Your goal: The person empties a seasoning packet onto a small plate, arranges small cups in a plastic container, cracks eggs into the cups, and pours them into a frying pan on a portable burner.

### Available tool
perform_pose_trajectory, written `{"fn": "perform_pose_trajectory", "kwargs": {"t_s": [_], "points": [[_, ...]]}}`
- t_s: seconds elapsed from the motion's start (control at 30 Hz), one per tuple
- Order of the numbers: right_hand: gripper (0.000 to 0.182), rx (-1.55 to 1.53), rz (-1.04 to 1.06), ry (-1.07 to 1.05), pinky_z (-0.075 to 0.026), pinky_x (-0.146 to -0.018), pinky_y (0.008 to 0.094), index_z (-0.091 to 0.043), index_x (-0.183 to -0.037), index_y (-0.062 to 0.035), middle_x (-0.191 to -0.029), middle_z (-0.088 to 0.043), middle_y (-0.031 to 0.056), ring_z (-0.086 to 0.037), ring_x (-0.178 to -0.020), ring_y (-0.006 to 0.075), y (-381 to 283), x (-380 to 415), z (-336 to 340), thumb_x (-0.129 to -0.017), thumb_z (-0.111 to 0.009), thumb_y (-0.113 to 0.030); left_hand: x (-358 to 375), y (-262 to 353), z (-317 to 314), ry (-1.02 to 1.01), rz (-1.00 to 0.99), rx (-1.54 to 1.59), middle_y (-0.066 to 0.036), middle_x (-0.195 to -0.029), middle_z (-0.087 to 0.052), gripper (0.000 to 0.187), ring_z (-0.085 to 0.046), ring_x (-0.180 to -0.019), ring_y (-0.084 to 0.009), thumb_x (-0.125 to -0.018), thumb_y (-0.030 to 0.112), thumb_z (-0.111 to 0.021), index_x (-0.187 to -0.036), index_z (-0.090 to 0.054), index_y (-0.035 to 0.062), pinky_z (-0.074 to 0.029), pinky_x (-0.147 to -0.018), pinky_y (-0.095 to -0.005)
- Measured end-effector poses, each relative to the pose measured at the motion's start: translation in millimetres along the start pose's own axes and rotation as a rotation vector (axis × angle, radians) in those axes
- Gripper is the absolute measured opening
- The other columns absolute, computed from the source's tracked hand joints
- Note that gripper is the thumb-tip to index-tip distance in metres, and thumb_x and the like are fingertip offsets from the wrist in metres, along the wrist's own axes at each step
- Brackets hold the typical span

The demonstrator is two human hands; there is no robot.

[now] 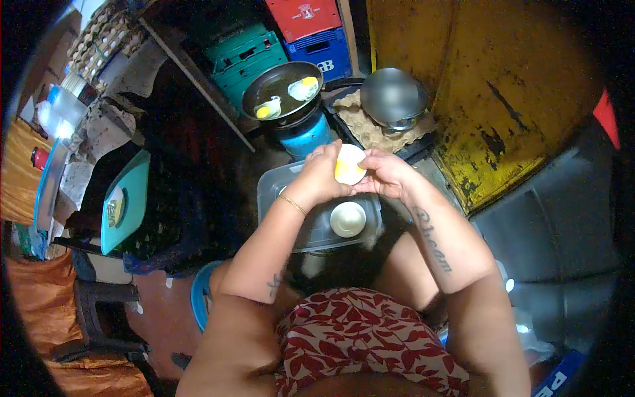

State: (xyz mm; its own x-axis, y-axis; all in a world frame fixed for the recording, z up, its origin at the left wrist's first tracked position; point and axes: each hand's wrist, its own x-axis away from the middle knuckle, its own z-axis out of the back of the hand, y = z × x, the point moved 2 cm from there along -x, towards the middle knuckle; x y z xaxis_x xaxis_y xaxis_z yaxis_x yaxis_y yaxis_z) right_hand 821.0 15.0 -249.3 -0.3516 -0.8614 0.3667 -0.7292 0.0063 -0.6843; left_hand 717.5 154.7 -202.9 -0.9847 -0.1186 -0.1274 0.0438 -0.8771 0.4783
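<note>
Both hands hold a small white bowl (352, 149) with yellow egg yolk in it, tilted toward me. My left hand (319, 176) wraps around its left side. My right hand (389, 175) grips the right edge, thumb near the rim and fingers below. Under the hands, a second white bowl (348, 220) stands in a clear plastic container (281, 208) at my lap. Just beyond, a dark frying pan (282, 118) with two eggs, yolks whole, sits on a blue round stove (305, 137).
Right of the pan, a round metal dish (391, 99) stands over an egg-carton sheet (360, 119). Green (248, 59), blue (322, 56) and red crates (305, 18) are stacked behind. Egg trays (99, 43) lie far left. A rusty yellow panel (503, 92) borders the right.
</note>
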Motion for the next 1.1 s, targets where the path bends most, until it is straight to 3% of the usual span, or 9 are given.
{"fn": "perform_pose_trajectory", "kwargs": {"t_s": [0.13,0.3,0.4,0.57,0.7,0.9,0.97,1.0,1.1], "points": [[0.027,0.053,-0.017,0.012,-0.063,-0.066,0.0396,-0.041,-0.117,-0.0020,-0.099,-0.062,0.0210,-0.070,-0.078,0.0332,-1.7,2.1,-3.5,-0.091,-0.049,-0.002,5.4,-8.5,-1.2,0.042,-0.084,0.102,-0.029,-0.130,-0.050,0.102,-0.048,-0.122,-0.0407,-0.054,0.026,-0.089,-0.137,-0.039,-0.0058,-0.039,-0.105,-0.0426],[0.027,0.123,-0.006,0.006,-0.062,-0.064,0.0371,-0.042,-0.117,-0.0037,-0.101,-0.062,0.0181,-0.070,-0.078,0.0289,-2.2,3.6,-6.1,-0.094,-0.053,-0.010,11.9,-9.2,8.9,0.118,0.026,0.189,-0.024,-0.132,-0.051,0.102,-0.050,-0.124,-0.0347,-0.053,0.026,-0.092,-0.136,-0.042,-0.0059,-0.039,-0.106,-0.0384],[0.031,0.127,0.013,0.066,-0.061,-0.061,0.0321,-0.045,-0.118,-0.0061,-0.101,-0.061,0.0099,-0.067,-0.076,0.0211,-4.2,11.5,-14.3,-0.094,-0.059,-0.020,13.3,-9.8,24.3,0.147,0.072,0.178,-0.023,-0.130,-0.053,0.103,-0.053,-0.121,-0.0317,-0.052,0.026,-0.093,-0.136,-0.042,-0.0067,-0.042,-0.104,-0.0371],[0.037,0.553,0.126,0.178,-0.050,-0.062,0.0241,-0.050,-0.117,-0.0085,-0.095,-0.056,-0.0005,-0.057,-0.077,0.0100,-9.8,28.7,-19.3,-0.091,-0.066,-0.028,-2.3,-35.9,66.6,0.208,0.122,0.155,-0.027,-0.127,-0.054,0.102,-0.055,-0.119,-0.0327,-0.049,0.025,-0.094,-0.130,-0.045,-0.0120,-0.044,-0.102,-0.0371],[0.032,0.642,0.206,-0.005,-0.047,-0.068,0.0226,-0.052,-0.116,-0.0066,-0.092,-0.058,-0.0015,-0.055,-0.084,0.0068,-5.9,40.1,-19.2,-0.089,-0.067,-0.013,-32.6,-78.4,107.0,0.231,0.117,0.255,-0.015,-0.099,-0.068,0.073,-0.065,-0.093,-0.0225,-0.051,0.023,-0.093,-0.108,-0.060,-0.0080,-0.052,-0.084,-0.0337],[0.034,0.989,0.358,-0.024,-0.047,-0.079,0.0284,-0.059,-0.114,-0.0034,-0.099,-0.062,0.0031,-0.055,-0.087,0.0128,-12.5,58.4,-32.4,-0.083,-0.070,-0.008,-94.5,-139.5,158.3,0.239,0.332,-0.011,-0.018,-0.088,-0.071,0.062,-0.069,-0.081,-0.0267,-0.050,0.035,-0.093,-0.090,-0.069,-0.0069,-0.053,-0.073,-0.0367],[0.042,1.000,0.293,-0.035,-0.047,-0.084,0.0316,-0.059,-0.119,-0.0035,-0.106,-0.063,0.0083,-0.058,-0.091,0.0175,-15.7,61.5,-37.1,-0.081,-0.072,-0.012,-129.4,-170.0,166.2,0.153,0.445,-0.243,-0.020,-0.089,-0.071,0.064,-0.069,-0.079,-0.0278,-0.049,0.037,-0.094,-0.088,-0.070,-0.0080,-0.053,-0.072,-0.0375],[0.049,1.193,0.446,-0.084,-0.047,-0.089,0.0358,-0.058,-0.123,-0.0024,-0.113,-0.063,0.0148,-0.060,-0.100,0.0257,-8.9,56.5,-26.1,-0.080,-0.074,-0.019,-140.5,-184.9,166.6,0.154,0.466,-0.200,-0.021,-0.090,-0.071,0.067,-0.070,-0.081,-0.0289,-0.049,0.040,-0.094,-0.088,-0.070,-0.0083,-0.053,-0.072,-0.0379],[0.054,1.258,0.446,-0.186,-0.047,-0.093,0.0390,-0.056,-0.124,-0.0006,-0.117,-0.061,0.0183,-0.059,-0.108,0.0313,-1.1,48.7,-18.2,-0.080,-0.076,-0.026,-181.1,-220.1,164.3,0.117,0.567,-0.370,-0.023,-0.096,-0.070,0.073,-0.070,-0.088,-0.0316,-0.047,0.046,-0.094,-0.090,-0.070,-0.0077,-0.054,-0.075,-0.0383]]}}
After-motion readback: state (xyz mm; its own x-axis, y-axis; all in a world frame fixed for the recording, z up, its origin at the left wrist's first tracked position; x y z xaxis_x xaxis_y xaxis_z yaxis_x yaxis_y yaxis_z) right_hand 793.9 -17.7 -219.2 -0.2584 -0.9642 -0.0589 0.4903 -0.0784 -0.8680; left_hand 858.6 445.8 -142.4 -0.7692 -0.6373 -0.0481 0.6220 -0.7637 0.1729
